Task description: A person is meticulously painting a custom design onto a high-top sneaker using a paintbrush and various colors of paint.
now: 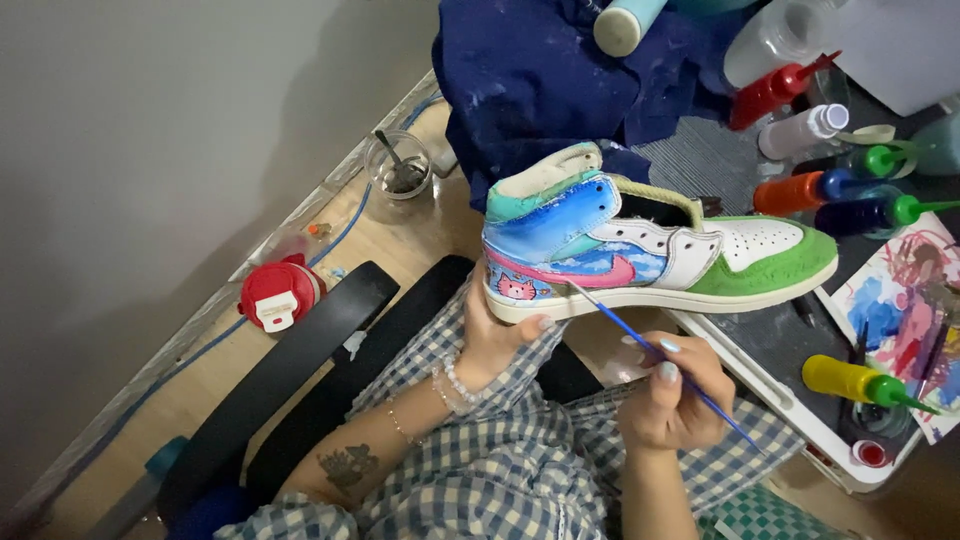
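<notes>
Head view: the left hand (497,335) cups the heel of a painted high-top sneaker (640,250), fingers closed round the sole, holding it up over the lap, toe pointing toward the near edge of the work tray (800,395). The right hand (668,395) pinches a thin blue paintbrush (650,345) like a pen, its tip touching the lower side panel just beside the pink cat motif (517,288). Doing this stroke well probably calls for a steady heel grip, light pressure, and short pulls along the panel's edge so colour stays off the white sole. Squeeze bottles of paint (865,383) lie on the tray near its right side; a smeared palette sheet (905,310) sits beyond them. A red-lidded jar (278,293) stands on the floor by the chair arm (290,370).
</notes>
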